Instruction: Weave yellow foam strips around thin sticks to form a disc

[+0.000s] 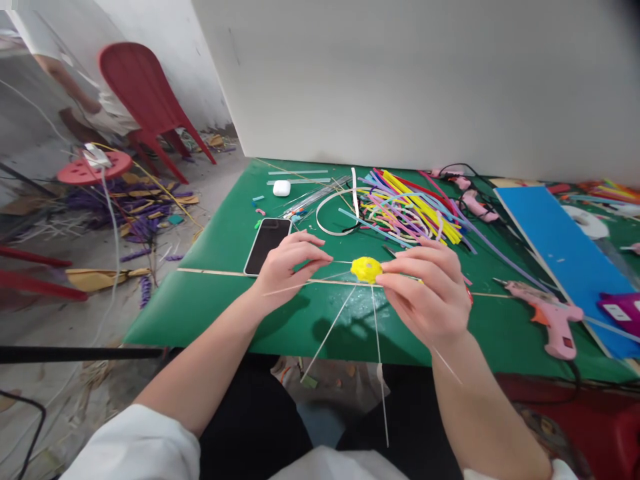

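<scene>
A small yellow domed piece (367, 270) is held above the green table by my right hand (430, 290), its thumb and fingertips pinching the right side. Several thin pale rods fan out from the piece; two of them (379, 360) hang down past the table's front edge. To the left of the piece is my left hand (293, 267), thumb and index fingertips brought together on a thin rod that runs toward the yellow piece. A black-screened phone (267, 247) lies just behind my left hand.
On the green table (210, 303) lie a pile of coloured pipe cleaners (410, 200), a white earbud case (281, 189), a pink glue gun (550, 317) and a blue board (560, 247). A person sits near a red chair (143, 83) at left.
</scene>
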The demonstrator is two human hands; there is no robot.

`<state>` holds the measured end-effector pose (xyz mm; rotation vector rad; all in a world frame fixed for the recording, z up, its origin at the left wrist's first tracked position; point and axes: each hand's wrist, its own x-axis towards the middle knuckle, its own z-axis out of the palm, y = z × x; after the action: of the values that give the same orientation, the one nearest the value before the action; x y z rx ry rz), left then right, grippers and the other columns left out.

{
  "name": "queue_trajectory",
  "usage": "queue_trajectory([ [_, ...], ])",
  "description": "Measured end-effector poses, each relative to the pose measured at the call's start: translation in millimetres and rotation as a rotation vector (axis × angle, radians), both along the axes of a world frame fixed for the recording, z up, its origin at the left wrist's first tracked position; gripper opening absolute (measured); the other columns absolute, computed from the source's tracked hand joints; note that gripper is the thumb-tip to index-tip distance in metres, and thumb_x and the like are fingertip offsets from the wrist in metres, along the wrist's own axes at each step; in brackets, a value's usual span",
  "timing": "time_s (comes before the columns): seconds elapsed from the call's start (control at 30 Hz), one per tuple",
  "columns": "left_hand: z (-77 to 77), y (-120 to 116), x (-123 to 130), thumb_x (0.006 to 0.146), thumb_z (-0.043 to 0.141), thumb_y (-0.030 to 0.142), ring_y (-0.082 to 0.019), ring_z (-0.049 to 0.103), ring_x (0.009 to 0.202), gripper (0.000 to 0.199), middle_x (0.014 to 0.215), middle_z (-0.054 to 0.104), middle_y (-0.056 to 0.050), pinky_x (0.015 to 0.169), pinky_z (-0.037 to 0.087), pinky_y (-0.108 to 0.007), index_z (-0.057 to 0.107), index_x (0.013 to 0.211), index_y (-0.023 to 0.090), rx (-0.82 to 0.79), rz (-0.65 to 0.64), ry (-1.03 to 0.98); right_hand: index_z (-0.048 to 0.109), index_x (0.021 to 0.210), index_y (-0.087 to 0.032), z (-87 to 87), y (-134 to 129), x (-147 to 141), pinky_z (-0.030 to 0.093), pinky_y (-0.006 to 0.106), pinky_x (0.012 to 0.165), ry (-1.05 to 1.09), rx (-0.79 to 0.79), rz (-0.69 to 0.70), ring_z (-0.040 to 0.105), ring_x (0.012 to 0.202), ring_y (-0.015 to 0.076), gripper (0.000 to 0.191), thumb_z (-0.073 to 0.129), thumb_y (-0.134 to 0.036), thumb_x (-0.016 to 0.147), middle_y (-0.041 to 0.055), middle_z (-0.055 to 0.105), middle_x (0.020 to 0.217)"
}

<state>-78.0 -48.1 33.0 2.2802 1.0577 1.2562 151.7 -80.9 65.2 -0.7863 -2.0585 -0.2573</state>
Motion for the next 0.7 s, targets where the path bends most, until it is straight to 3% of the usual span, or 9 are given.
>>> queue_trajectory([
  [0.2, -1.0, -1.1, 1.3, 0.076, 0.061, 0.017, -0.018, 0.061, 0.089, 0.010, 0.078, 0.069, -0.001, 0.092, 0.042, -0.039, 0.065, 0.084, 0.020, 0.309, 0.053, -0.016, 0.061, 0.079, -0.027, -0.4, -7.2, -8.2, 0.046, 0.042, 0.088, 0.101, 0.240, -0.062, 0.057, 0.084, 0.0153, 0.013, 0.064, -0.016, 0.073, -0.0025, 0.066, 0.082],
  [0.43, 0.4, -6.2, -2.5, 0.067, 0.070, 0.036, -0.021, 0.061, 0.092, 0.046, 0.096, 0.069, -0.004, 0.095, 0.040, -0.043, 0.057, 0.110, 0.024, 0.713, 0.248, 0.140, 0.061, 0.076, -0.027, -4.5, -11.3, -11.3, 0.049, 0.041, 0.083, 0.151, 0.309, -0.072, 0.056, 0.081, 0.0156, 0.011, 0.064, -0.017, 0.074, -0.0013, 0.065, 0.081],
  [0.57, 2.2, -10.8, -1.2, 0.070, 0.068, 0.037, -0.021, 0.059, 0.096, 0.046, 0.100, 0.068, -0.004, 0.097, 0.038, -0.044, 0.056, 0.113, 0.026, 0.714, 0.256, 0.186, 0.061, 0.077, -0.026, -5.1, -12.4, -13.7, 0.049, 0.041, 0.085, 0.151, 0.273, -0.049, 0.056, 0.081, 0.0156, 0.012, 0.065, -0.016, 0.073, -0.0010, 0.065, 0.082],
  [0.7, 13.6, -12.7, -1.5, 0.070, 0.068, 0.033, -0.023, 0.053, 0.106, 0.041, 0.109, 0.063, -0.005, 0.098, 0.036, -0.044, 0.059, 0.109, 0.025, 0.495, 0.185, 0.189, 0.062, 0.080, -0.027, -3.2, -7.6, -12.2, 0.046, 0.042, 0.087, 0.170, 0.169, -0.002, 0.058, 0.085, 0.0171, 0.018, 0.065, -0.011, 0.071, -0.0004, 0.067, 0.084],
])
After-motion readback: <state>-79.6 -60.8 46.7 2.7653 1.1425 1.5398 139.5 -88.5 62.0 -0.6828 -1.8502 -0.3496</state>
